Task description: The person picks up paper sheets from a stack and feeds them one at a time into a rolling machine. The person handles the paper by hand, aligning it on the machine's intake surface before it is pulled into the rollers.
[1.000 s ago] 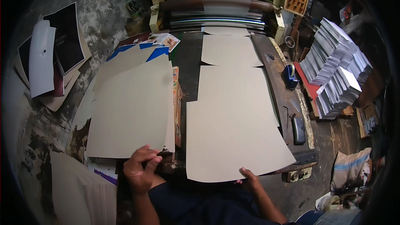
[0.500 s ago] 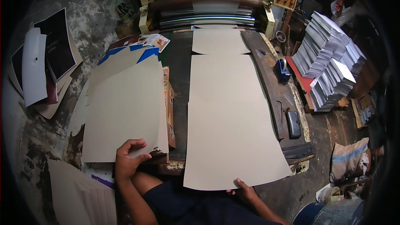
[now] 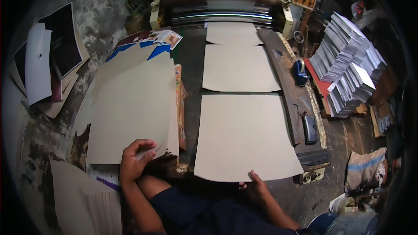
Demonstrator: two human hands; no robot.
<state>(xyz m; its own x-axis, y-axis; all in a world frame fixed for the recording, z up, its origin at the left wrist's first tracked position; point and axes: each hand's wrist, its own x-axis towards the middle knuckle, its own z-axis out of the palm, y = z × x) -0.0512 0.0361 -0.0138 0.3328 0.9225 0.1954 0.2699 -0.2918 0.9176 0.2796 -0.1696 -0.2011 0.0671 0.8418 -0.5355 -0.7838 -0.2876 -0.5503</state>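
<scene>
**Operator A:** Beige board sheet [image 3: 244, 137] is located on the dark feed table [image 3: 287, 87], as the sheet nearest the body. How is it held?

**Operator B:** Its near edge is pinched by the right hand [image 3: 254, 187], fingers curled over the edge from below. The sheet extends away from that hand, with its long axis directed toward the roller machine [image 3: 217, 11].

**Operator A:** And the other sheets in line?

**Operator B:** A second sheet [image 3: 239, 67] lies beyond the held sheet, toward the roller machine, with a narrow gap between. A third sheet [image 3: 233, 32] lies just in front of the rollers.

**Operator A:** State of the left hand?

**Operator B:** The left hand [image 3: 135, 161] is closed on the near corner of the top sheet of the stack [image 3: 130, 113], which lies left of the held sheet. That corner is lifted slightly.

**Operator A:** Which hand is nearer the held sheet?

**Operator B:** The right hand, which is in contact with it. The left hand is well apart, beyond an orange-edged pile [image 3: 179, 104].
</scene>
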